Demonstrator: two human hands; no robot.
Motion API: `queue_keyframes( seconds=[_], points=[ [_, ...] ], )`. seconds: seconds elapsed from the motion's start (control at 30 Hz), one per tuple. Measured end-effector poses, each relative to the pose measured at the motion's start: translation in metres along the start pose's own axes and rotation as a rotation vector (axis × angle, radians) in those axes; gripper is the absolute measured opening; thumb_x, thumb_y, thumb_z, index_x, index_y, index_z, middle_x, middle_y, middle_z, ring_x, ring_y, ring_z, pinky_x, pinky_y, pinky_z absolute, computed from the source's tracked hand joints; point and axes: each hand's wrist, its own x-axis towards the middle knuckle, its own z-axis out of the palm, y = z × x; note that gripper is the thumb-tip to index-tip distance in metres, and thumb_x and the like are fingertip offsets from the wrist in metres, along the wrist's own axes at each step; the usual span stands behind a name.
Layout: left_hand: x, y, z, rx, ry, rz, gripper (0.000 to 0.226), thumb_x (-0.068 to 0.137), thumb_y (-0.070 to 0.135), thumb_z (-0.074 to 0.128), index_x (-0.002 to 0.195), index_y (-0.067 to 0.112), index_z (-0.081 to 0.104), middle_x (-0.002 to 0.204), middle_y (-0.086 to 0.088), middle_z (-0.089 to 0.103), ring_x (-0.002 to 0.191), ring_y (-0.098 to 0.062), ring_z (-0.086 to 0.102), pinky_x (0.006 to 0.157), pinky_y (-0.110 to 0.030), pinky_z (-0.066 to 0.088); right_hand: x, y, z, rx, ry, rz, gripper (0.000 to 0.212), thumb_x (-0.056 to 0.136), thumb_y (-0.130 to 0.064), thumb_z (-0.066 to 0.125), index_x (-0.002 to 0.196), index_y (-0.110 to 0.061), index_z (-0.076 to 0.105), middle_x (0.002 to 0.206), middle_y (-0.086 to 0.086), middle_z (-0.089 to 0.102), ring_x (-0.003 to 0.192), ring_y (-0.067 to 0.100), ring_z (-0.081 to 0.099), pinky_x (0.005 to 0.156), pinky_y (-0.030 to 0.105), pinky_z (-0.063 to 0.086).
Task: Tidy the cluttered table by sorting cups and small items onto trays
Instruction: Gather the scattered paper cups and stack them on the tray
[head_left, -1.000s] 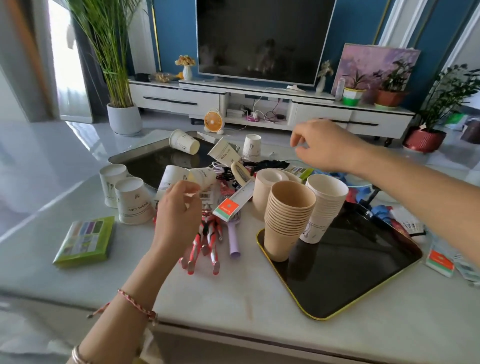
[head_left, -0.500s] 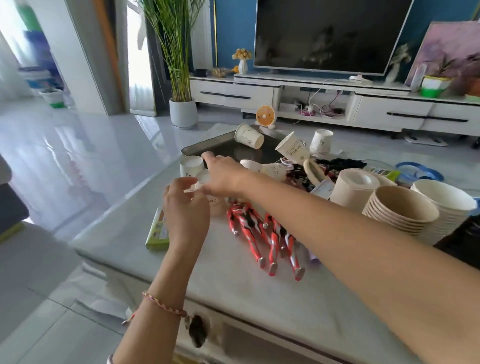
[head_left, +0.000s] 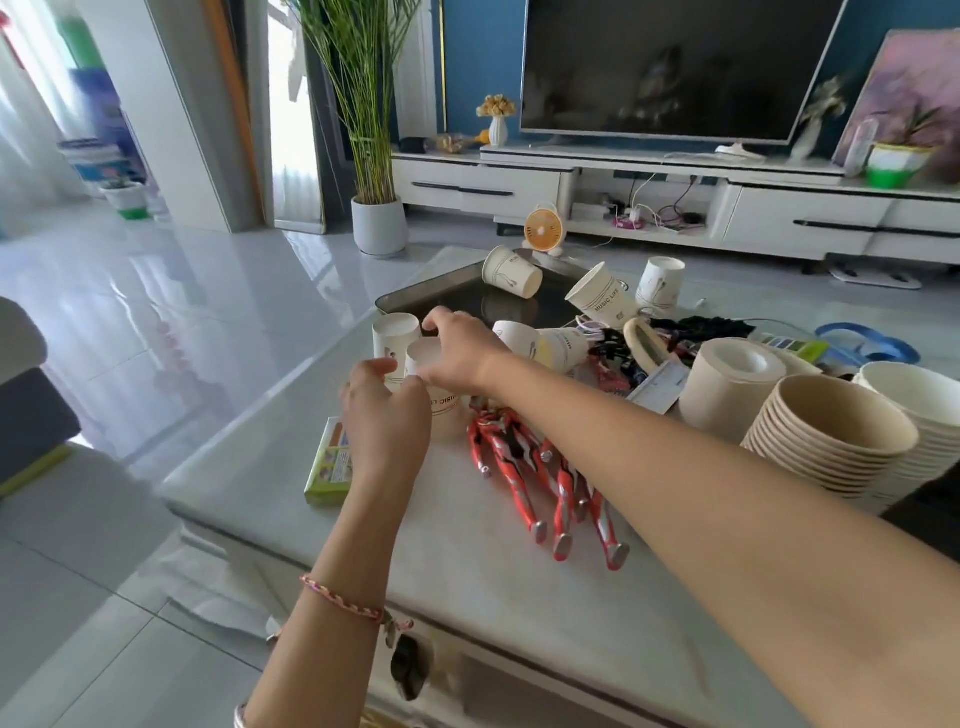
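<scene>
Two white paper cups stand upside down at the table's left. My left hand (head_left: 385, 415) curls its thumb and forefinger round the base of the farther cup (head_left: 396, 335). Reaching across, my right hand (head_left: 457, 351) grips the top of the nearer cup (head_left: 442, 410). More white cups lie tipped: one (head_left: 511, 273) in the silver tray (head_left: 431, 300), one (head_left: 600, 296) on the tray's right rim and two (head_left: 540, 343) beside my right wrist. Another white cup (head_left: 661, 283) stands farther back. A brown cup stack (head_left: 826, 431) and a white stack (head_left: 930, 410) sit at the right.
Red toy figures (head_left: 545, 478) lie under my right forearm. A green box (head_left: 326, 467) sits by the table's left edge. An upturned beige cup stack (head_left: 732, 379), cables and small packets crowd the middle. A corner of a black tray (head_left: 935, 512) shows at the right.
My view swung left. My right hand crossed from the back right over to the two upside-down cups, and my left hand moved forward to them.
</scene>
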Motion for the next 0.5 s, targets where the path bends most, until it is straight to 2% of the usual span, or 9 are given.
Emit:
queue_keyframes(
  seconds=[0.1,0.13,0.2,0.23,0.33,0.37,0.43,0.5],
  points=[
    [-0.006,0.005,0.003,-0.003,0.059,-0.024,0.044,0.09,0.019,0.049,0.131,0.009,0.037,0.138,-0.012,0.032,0.126,-0.028,0.035,0.098,-0.03,0.027,-0.008,0.0,-0.019,0.265,0.113,0.07,0.061,0.08,-0.029,0.067,0.132,-0.012,0.041,0.129,0.009,0.048,0.117,0.023,0.049,0.096,0.03,0.042],
    [-0.008,0.008,0.005,-0.028,0.068,-0.049,0.048,0.092,0.024,0.05,0.134,0.008,0.033,0.14,-0.012,0.029,0.127,-0.028,0.033,0.099,-0.031,0.027,-0.011,-0.001,-0.028,0.366,0.132,0.106,0.061,0.079,-0.028,0.067,0.132,-0.012,0.041,0.126,0.009,0.05,0.114,0.022,0.051,0.095,0.031,0.044],
    [-0.012,0.013,0.012,-0.104,0.058,-0.074,0.051,0.092,0.031,0.05,0.133,0.009,0.03,0.137,-0.012,0.035,0.122,-0.026,0.039,0.098,-0.035,0.033,-0.022,0.0,-0.046,0.531,0.091,0.172,0.056,0.08,-0.027,0.066,0.129,-0.012,0.043,0.119,0.009,0.055,0.106,0.021,0.055,0.09,0.033,0.048],
    [-0.014,0.014,0.016,-0.152,0.054,-0.047,0.046,0.093,0.031,0.05,0.13,0.008,0.034,0.13,-0.01,0.043,0.115,-0.024,0.045,0.093,-0.033,0.037,-0.028,0.0,-0.055,0.592,0.05,0.194,0.051,0.081,-0.025,0.066,0.125,-0.012,0.044,0.113,0.009,0.057,0.1,0.02,0.057,0.086,0.033,0.049],
    [-0.019,0.019,0.028,-0.263,0.114,0.128,0.01,0.094,0.023,0.049,0.096,0.014,0.051,0.094,-0.001,0.055,0.087,-0.017,0.052,0.078,-0.028,0.039,-0.048,0.008,-0.078,0.59,-0.073,0.213,0.028,0.082,-0.021,0.063,0.106,-0.013,0.05,0.1,0.009,0.057,0.088,0.021,0.055,0.077,0.033,0.05],
    [-0.022,0.023,0.031,-0.279,0.145,0.197,0.01,0.094,0.021,0.049,0.085,0.017,0.05,0.083,0.003,0.053,0.078,-0.013,0.051,0.075,-0.028,0.038,-0.057,0.01,-0.086,0.529,-0.099,0.205,0.027,0.083,-0.021,0.062,0.105,-0.013,0.051,0.104,0.009,0.056,0.089,0.021,0.053,0.077,0.033,0.048],
    [-0.031,0.03,0.037,-0.252,0.177,0.394,0.015,0.096,0.017,0.047,0.082,0.017,0.051,0.073,0.01,0.05,0.07,-0.012,0.047,0.071,-0.026,0.035,-0.075,0.016,-0.107,0.365,-0.079,0.137,0.046,0.084,-0.026,0.064,0.126,-0.015,0.045,0.124,0.008,0.049,0.107,0.02,0.049,0.085,0.03,0.043],
    [-0.042,0.038,0.042,-0.073,0.204,0.694,0.016,0.095,0.015,0.046,0.088,0.008,0.058,0.075,0.008,0.054,0.076,-0.017,0.046,0.075,-0.024,0.032,-0.098,0.017,-0.128,0.287,-0.018,-0.021,0.064,0.086,-0.032,0.063,0.141,-0.023,0.031,0.141,0.004,0.038,0.122,0.016,0.043,0.088,0.024,0.039]
  ],
)
